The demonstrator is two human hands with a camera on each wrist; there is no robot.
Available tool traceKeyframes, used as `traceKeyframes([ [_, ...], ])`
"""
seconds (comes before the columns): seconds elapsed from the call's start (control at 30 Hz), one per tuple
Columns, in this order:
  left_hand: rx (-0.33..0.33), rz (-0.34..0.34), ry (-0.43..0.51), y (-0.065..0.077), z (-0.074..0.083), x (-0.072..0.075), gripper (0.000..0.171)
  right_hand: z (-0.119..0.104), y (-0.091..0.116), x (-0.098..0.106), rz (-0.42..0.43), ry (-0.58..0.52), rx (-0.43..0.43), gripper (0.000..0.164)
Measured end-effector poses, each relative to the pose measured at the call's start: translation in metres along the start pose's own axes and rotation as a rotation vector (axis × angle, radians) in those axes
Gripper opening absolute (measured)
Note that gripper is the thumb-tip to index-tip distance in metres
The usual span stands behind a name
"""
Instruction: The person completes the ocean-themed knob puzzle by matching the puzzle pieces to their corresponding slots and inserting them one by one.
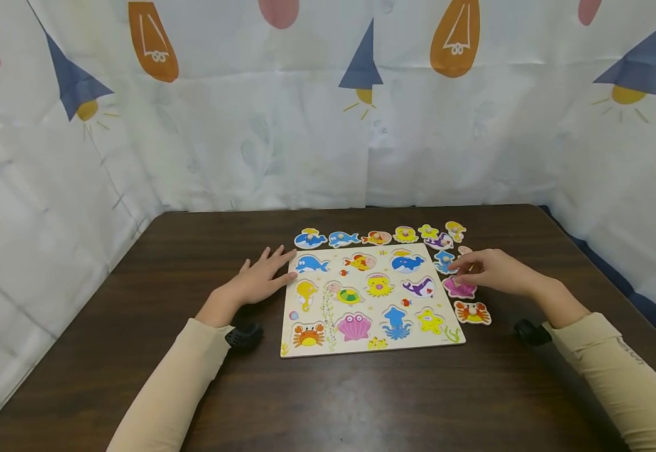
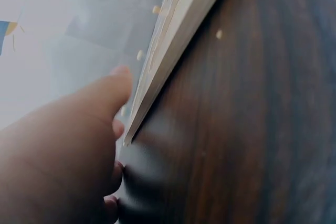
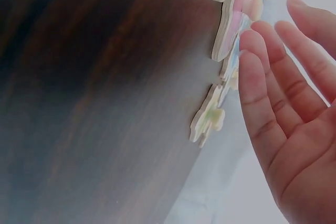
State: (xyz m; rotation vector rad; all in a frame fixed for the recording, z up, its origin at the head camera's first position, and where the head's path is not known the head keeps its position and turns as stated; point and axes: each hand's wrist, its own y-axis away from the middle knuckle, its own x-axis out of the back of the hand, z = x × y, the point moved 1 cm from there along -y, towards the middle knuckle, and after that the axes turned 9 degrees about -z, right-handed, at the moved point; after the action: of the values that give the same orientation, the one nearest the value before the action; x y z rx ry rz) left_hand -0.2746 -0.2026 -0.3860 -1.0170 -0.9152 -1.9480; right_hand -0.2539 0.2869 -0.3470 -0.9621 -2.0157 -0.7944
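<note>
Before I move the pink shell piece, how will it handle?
The pink shell piece is probably stiff: the right wrist view shows a thick, wood-like edge. Its raised knob likely makes it easy to pinch. Lying flat on the table, it should slide rather than roll if pushed.

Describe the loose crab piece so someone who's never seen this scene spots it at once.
On the dark brown table lies a pale puzzle board, with loose pieces along its far and right edges. Down the right edge, past the pink shell piece, comes the loose crab piece. It is the loose piece nearest the viewer, orange-red where its neighbour is pink.
</note>
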Motion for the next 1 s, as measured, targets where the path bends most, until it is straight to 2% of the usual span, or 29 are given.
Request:
traceKeyframes([
  [0.3,0.002,0.01,-0.047,-0.002,-0.001,-0.003,0.075,0.002,-0.003,-0.001,-0.048,-0.026,0.012,0.031],
  [0.6,0.007,0.022,-0.032,0.0,-0.003,-0.005,0.074,0.007,-0.005,0.001,-0.088,-0.041,-0.002,0.022],
  [1.0,0.004,0.019,-0.021,0.001,-0.001,-0.004,0.075,0.012,-0.008,0.001,-0.138,-0.102,0.035,0.018],
])
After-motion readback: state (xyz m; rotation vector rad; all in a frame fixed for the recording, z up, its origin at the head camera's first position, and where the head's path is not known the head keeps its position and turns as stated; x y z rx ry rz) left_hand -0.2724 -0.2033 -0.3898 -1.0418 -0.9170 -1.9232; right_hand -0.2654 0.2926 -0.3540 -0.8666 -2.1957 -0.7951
